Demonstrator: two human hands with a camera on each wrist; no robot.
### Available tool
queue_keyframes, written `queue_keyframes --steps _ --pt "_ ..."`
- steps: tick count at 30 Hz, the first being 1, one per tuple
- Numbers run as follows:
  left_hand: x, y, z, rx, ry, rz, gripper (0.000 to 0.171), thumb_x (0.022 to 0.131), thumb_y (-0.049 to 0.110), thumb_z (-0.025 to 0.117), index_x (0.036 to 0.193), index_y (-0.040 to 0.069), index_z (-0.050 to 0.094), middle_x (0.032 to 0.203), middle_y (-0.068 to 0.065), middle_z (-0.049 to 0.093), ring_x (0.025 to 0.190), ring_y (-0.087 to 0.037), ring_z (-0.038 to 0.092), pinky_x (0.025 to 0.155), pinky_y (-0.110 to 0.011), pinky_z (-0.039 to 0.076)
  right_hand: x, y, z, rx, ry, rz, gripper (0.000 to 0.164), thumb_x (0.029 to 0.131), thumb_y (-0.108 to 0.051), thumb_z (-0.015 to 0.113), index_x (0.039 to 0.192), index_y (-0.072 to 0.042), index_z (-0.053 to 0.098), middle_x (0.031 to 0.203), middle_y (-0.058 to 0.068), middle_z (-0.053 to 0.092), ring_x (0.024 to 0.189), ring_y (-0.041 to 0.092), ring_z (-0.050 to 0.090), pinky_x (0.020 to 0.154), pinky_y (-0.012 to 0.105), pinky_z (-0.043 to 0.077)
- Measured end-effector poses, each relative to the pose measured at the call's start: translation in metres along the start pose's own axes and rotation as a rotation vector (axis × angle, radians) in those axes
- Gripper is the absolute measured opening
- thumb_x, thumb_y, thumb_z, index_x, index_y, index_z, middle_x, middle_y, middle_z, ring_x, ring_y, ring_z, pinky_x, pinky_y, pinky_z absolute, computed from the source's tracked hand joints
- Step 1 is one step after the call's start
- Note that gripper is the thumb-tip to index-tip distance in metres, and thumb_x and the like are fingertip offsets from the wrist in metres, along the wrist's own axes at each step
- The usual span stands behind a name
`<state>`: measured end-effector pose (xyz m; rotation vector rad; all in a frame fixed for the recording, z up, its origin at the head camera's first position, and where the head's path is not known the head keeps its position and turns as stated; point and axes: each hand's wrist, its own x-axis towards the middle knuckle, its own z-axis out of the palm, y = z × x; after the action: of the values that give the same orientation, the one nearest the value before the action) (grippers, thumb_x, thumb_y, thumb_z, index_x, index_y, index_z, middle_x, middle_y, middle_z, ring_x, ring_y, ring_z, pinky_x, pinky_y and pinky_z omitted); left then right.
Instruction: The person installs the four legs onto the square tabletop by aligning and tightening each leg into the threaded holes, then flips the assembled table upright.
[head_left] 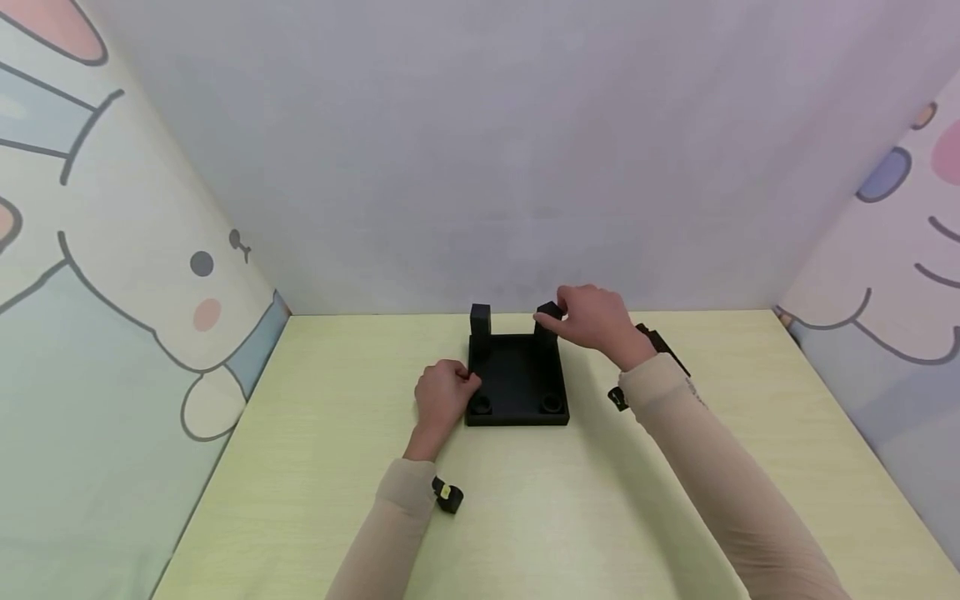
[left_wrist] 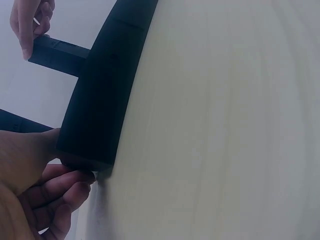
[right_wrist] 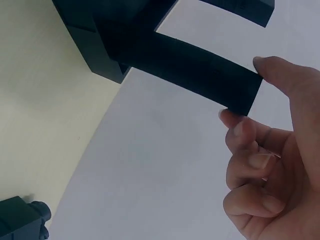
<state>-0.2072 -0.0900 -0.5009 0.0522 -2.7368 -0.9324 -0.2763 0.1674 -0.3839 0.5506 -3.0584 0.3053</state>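
A black square base [head_left: 517, 379] lies on the table, with round sockets at its two near corners. From its far corners rise a left post [head_left: 480, 325] and a right post [head_left: 546, 329], both black and blocky. My left hand [head_left: 444, 392] grips the base's left edge, thumb over the rim and fingers curled by the underside in the left wrist view. The right hand [head_left: 596, 318] pinches the free end of the right post between thumb and index finger, its other fingers curled in the right wrist view.
Behind my right wrist, another black piece [head_left: 663, 346] lies on the pale table [head_left: 315, 500]; its end shows a round peg [right_wrist: 41, 211] in the right wrist view. Walls [head_left: 480, 167] close off the back and both sides.
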Motion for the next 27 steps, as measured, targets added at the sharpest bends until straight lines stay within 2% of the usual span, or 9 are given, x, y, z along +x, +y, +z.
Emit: queue_keyframes --steps 3,5,7,9,14,18,21,24,27 --pt "0.0 0.0 0.001 -0.003 0.002 0.001 0.018 0.083 0.021 0.074 0.067 0.015 0.071 0.061 0.001 0.07 0.053 -0.012 0.058 0.052 -0.028 0.044 -0.001 0.0 -0.003 -0.002 -0.026 0.008 0.056 0.093 -0.065 0.058 0.116 -0.013 0.062 0.068 0.001 0.06 0.057 0.019 0.052 0.051 0.033 0.038" --pt "0.0 -0.001 0.001 -0.001 0.002 -0.001 0.018 0.083 0.022 0.075 0.067 0.015 0.071 0.062 0.001 0.071 0.053 -0.012 0.059 0.052 -0.028 0.045 -0.001 0.001 -0.008 -0.007 -0.059 -0.01 0.064 0.092 -0.064 0.059 0.137 -0.018 0.056 0.076 0.002 0.067 0.062 0.019 0.058 0.052 0.033 0.042" --pt "0.001 -0.002 0.002 0.004 0.0 -0.004 0.017 0.084 0.022 0.075 0.068 0.015 0.072 0.063 0.001 0.071 0.054 -0.012 0.06 0.053 -0.028 0.045 -0.001 0.001 -0.012 -0.007 -0.094 -0.042 0.067 0.093 -0.058 0.06 0.148 -0.021 0.049 0.082 0.001 0.068 0.066 0.018 0.06 0.052 0.033 0.042" --pt "0.001 -0.002 0.002 0.003 0.0 -0.004 0.017 0.083 0.022 0.075 0.068 0.015 0.072 0.064 0.001 0.072 0.054 -0.012 0.06 0.053 -0.028 0.045 -0.001 0.001 -0.014 -0.008 -0.119 -0.072 0.064 0.093 -0.05 0.061 0.151 -0.024 0.047 0.084 -0.001 0.067 0.069 0.015 0.059 0.052 0.032 0.041" --pt "0.001 -0.002 0.003 -0.003 0.005 0.003 0.018 0.083 0.021 0.074 0.067 0.016 0.071 0.062 0.002 0.07 0.053 -0.012 0.058 0.051 -0.027 0.043 -0.003 0.001 -0.013 0.007 -0.102 -0.11 0.049 0.094 -0.037 0.06 0.14 -0.02 0.058 0.082 -0.001 0.065 0.067 0.015 0.056 0.052 0.031 0.04" --pt "0.001 -0.003 0.003 0.005 0.001 -0.001 0.017 0.083 0.022 0.075 0.067 0.016 0.071 0.062 0.002 0.07 0.054 -0.012 0.059 0.052 -0.028 0.044 -0.002 0.001 -0.008 0.027 -0.037 -0.112 0.039 0.097 -0.04 0.064 0.127 -0.015 0.065 0.079 0.001 0.066 0.064 0.015 0.056 0.052 0.031 0.041" --pt "0.001 -0.002 0.003 0.013 0.0 -0.01 0.018 0.084 0.023 0.075 0.068 0.016 0.072 0.064 0.002 0.071 0.055 -0.013 0.061 0.053 -0.029 0.046 -0.001 0.002 -0.001 0.027 0.034 -0.087 0.035 0.096 -0.045 0.064 0.107 -0.011 0.066 0.069 0.0 0.06 0.057 0.015 0.051 0.049 0.03 0.037" --pt "0.001 -0.002 0.003 0.01 0.003 -0.014 0.017 0.084 0.023 0.076 0.069 0.015 0.072 0.065 0.002 0.072 0.056 -0.014 0.061 0.053 -0.031 0.047 0.0 0.002 0.005 0.032 0.09 -0.056 0.041 0.096 -0.049 0.063 0.084 -0.011 0.056 0.058 -0.001 0.046 0.051 0.015 0.039 0.048 0.03 0.028" --pt "0.001 -0.002 0.003 0.01 0.005 -0.012 0.016 0.083 0.023 0.076 0.069 0.015 0.073 0.065 0.001 0.072 0.055 -0.013 0.061 0.053 -0.03 0.047 0.001 0.003 0.01 0.031 0.101 -0.028 0.051 0.096 -0.056 0.06 0.074 -0.012 0.048 0.057 -0.002 0.035 0.051 0.015 0.031 0.048 0.03 0.022"
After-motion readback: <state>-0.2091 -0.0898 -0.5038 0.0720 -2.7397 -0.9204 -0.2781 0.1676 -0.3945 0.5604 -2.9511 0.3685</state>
